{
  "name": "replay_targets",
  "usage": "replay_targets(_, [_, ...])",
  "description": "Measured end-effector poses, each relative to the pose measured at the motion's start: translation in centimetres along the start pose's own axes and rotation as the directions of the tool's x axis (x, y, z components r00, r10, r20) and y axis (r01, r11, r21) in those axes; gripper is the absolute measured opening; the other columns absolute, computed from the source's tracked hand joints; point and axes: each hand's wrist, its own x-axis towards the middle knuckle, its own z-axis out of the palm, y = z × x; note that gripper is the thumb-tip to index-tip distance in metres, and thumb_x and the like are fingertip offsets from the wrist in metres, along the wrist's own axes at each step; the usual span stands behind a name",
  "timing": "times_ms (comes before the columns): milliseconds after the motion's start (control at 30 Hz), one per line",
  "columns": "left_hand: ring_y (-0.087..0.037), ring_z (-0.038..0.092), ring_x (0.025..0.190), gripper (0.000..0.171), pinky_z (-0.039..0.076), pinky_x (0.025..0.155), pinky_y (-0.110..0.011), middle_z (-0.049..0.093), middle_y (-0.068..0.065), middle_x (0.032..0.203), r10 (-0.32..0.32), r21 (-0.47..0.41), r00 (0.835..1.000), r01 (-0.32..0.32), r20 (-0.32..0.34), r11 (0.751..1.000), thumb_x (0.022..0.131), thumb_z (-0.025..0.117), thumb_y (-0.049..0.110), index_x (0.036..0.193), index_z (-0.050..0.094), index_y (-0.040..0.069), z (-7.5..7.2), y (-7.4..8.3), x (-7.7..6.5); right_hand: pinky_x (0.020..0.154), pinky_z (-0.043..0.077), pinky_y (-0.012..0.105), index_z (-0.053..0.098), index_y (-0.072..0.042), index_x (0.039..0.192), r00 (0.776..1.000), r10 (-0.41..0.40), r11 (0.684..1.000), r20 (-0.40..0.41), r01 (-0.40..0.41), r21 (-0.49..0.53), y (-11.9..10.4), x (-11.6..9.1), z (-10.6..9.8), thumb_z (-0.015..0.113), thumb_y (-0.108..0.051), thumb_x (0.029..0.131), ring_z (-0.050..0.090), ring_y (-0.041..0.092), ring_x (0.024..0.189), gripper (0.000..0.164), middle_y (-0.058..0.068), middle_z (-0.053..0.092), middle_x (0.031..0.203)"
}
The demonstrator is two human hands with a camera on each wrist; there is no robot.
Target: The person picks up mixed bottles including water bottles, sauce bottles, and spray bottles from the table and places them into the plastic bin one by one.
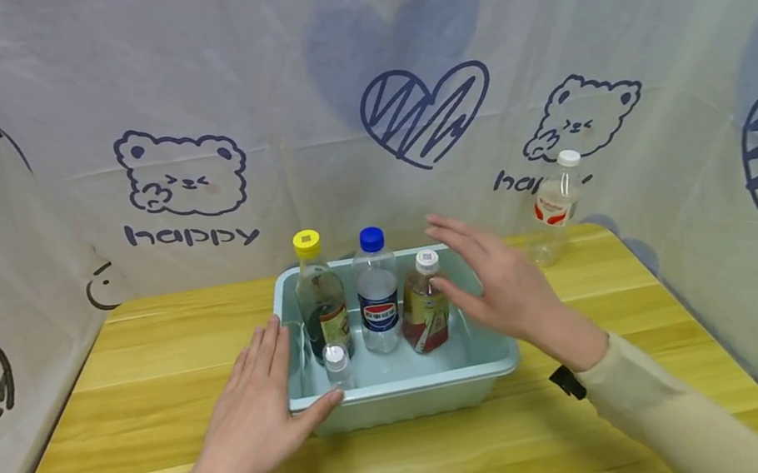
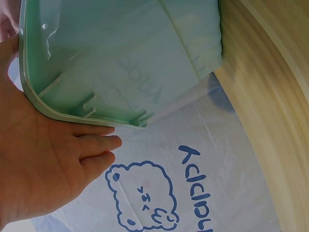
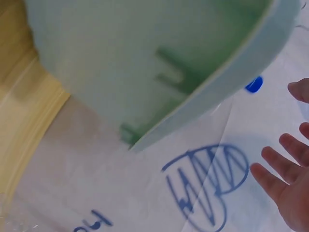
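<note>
A pale blue-green plastic bin stands on the table. My left hand rests along its left rim, fingers straight and thumb at the front edge; the left wrist view shows the fingers against the bin's outer side. Over the bin's right side hovers my right hand, its fingers spread and apart from the rim in the right wrist view. Inside stand a yellow-capped bottle of dark liquid, a blue-capped Pepsi bottle, a white-capped bottle of reddish drink and a small clear bottle.
Behind and right of the bin, a clear bottle with a white cap and red label stands on the wooden table. A pale cloth printed with bears and hearts hangs around the table's back and sides.
</note>
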Motion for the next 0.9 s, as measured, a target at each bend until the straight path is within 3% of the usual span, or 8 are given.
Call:
replay_targets(267, [-0.045,0.02,0.156,0.116,0.023,0.125,-0.061,0.015,-0.022,0.172,-0.001,-0.011,1.0,0.001,-0.009,1.0,0.091,0.047,0.083,0.161,0.025,-0.006,-0.3,0.1,-0.2,0.095,0.058,0.053,0.052,-0.002,0.149,0.992,0.056,0.994,-0.109,-0.066,-0.088,2.8,-2.1,-0.1,0.083,-0.015,0.086,0.059,0.036,0.132,0.071,0.014,0.053,0.154])
replay_targets(500, [-0.044,0.019,0.156,0.117,0.022,0.125,-0.061,0.014,-0.021,0.172,-0.008,-0.016,1.0,0.008,-0.001,1.0,0.09,0.048,0.084,0.162,0.025,-0.005,-0.2,0.2,-0.1,0.099,0.055,0.056,0.052,-0.001,0.149,0.975,0.156,0.976,-0.16,-0.177,-0.126,5.0,-4.0,-0.4,0.078,-0.017,0.09,0.055,0.038,0.135,0.067,0.014,0.052,0.155])
replay_targets(733, [-0.044,0.019,0.156,0.119,0.022,0.125,-0.06,0.014,-0.022,0.172,-0.009,-0.01,1.0,0.009,0.007,1.0,0.09,0.046,0.086,0.162,0.023,-0.005,-0.1,0.1,-0.1,0.1,0.053,0.058,0.052,-0.001,0.148,0.936,0.253,0.948,-0.244,-0.29,-0.131,7.4,-5.8,-0.6,0.074,-0.021,0.091,0.055,0.038,0.136,0.065,0.015,0.053,0.154])
replay_targets(900, [-0.044,0.019,0.157,0.118,0.022,0.125,-0.06,0.013,-0.021,0.172,-0.011,-0.011,1.0,0.011,0.007,1.0,0.09,0.046,0.085,0.162,0.023,-0.005,-0.1,0.1,-0.1,0.1,0.053,0.059,0.049,-0.004,0.151,0.897,0.347,0.915,-0.273,-0.387,-0.11,9.0,-7.0,-1.0,0.075,-0.015,0.093,0.056,0.038,0.135,0.065,0.014,0.051,0.156])
